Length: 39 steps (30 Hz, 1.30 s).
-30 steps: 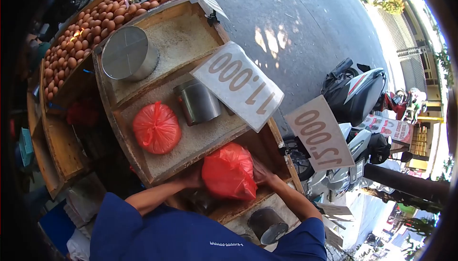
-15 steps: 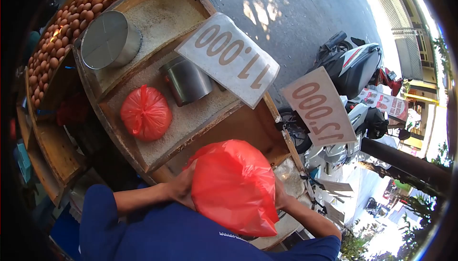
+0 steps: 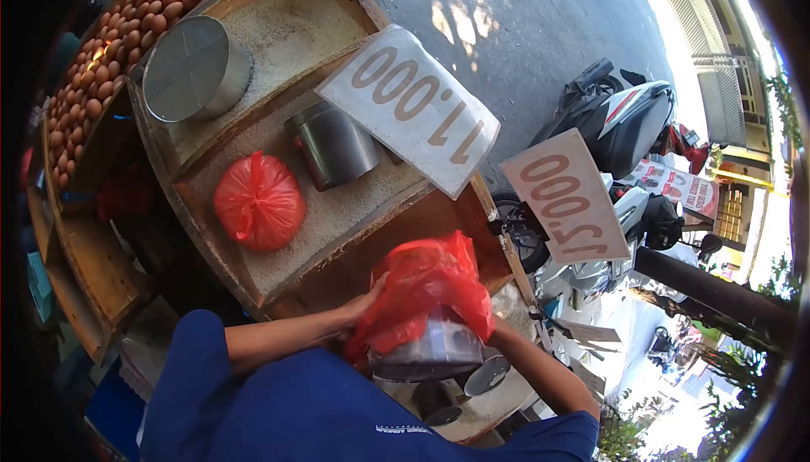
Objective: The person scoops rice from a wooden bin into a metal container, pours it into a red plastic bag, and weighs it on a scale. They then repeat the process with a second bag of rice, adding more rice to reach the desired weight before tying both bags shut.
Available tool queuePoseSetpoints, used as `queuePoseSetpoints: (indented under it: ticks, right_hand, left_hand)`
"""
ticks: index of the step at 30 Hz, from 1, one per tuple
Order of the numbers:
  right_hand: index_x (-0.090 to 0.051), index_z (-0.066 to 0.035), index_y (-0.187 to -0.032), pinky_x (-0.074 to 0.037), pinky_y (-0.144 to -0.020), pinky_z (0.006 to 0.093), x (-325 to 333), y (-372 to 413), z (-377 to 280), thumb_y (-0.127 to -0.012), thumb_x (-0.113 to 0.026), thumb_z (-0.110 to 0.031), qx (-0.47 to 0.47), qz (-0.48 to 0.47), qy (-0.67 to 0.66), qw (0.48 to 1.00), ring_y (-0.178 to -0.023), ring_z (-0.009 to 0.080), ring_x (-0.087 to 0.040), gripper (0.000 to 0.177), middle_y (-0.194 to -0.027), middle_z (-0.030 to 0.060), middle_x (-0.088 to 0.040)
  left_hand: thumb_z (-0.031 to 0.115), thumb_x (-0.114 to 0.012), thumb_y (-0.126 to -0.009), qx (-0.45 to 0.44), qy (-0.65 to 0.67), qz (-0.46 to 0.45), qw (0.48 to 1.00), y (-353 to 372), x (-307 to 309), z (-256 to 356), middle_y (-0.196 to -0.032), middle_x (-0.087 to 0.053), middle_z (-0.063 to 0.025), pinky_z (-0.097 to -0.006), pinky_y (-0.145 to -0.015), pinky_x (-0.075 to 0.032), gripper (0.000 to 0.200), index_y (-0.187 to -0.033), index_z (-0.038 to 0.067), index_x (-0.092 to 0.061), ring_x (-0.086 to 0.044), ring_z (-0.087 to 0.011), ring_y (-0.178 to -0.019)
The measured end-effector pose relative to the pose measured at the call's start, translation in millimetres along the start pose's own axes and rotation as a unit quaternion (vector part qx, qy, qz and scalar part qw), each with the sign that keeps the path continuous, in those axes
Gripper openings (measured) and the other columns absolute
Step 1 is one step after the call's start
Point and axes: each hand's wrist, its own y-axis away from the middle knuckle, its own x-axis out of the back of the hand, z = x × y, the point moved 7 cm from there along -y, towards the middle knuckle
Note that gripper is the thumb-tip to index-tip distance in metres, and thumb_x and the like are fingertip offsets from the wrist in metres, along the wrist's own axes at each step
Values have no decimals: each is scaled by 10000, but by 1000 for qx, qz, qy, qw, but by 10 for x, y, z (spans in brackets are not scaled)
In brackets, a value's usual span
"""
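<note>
A red plastic bag (image 3: 426, 280) is draped over and around a shiny metal container (image 3: 429, 345), whose lower part shows beneath the bag. My left hand (image 3: 366, 302) is closed on the bag's left side. At the right side, my right hand (image 3: 498, 333) meets the bag; its fingers are hidden behind the plastic. Below the container, a dark metal cup (image 3: 437, 403) and a round metal measuring cup (image 3: 487, 376) rest on pale grain.
Wooden grain bins hold a knotted red bag (image 3: 259, 202), a metal canister (image 3: 332, 145) and a large round tin (image 3: 197, 70). Two price signs (image 3: 413, 108) lean over the bins. Brown eggs (image 3: 101, 82) lie at upper left. Motorbikes (image 3: 629, 129) stand beyond the stall.
The red bag was rounded and full-looking between both hands; now it is crumpled higher up, and the metal container shows underneath. My left hand has moved slightly right.
</note>
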Motion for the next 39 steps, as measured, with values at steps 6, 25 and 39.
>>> queuePoseSetpoints:
  ticks: [6, 25, 39]
  right_hand:
    - [-447, -18, -1287, -424, -948, 392, 759, -606, 420, -791, -663, -386, -96, 80, -32, 992, -1117, 358, -541, 655, -1205, 209, -550]
    - [-474, 28, -1131, -427, -823, 355, -334, 472, 596, -814, -640, -172, 226, 702, 130, 663, -884, 255, -538, 410, -971, 137, -539]
    - [-417, -29, -1330, -350, -990, 306, -110, 74, 1131, -1002, -336, -268, 321, 555, -119, 759, -1149, 203, -491, 414, -1249, 117, -526]
  left_hand:
    - [723, -225, -864, 31, 28, 70, 997, -301, 393, 179, -1398, -419, -93, -428, -1034, -365, 807, -1426, 150, -311, -451, -258, -1243]
    - [454, -442, -930, -513, -451, 116, 721, -20, 475, 321, -1479, -70, -288, -400, -1130, -113, 814, -1421, -72, -63, -84, -380, -1393]
    - [315, -476, -936, -467, -427, 134, 763, -102, 305, 563, -1468, -206, -241, -390, -1115, -163, 645, -1415, -16, -198, -198, -350, -1373]
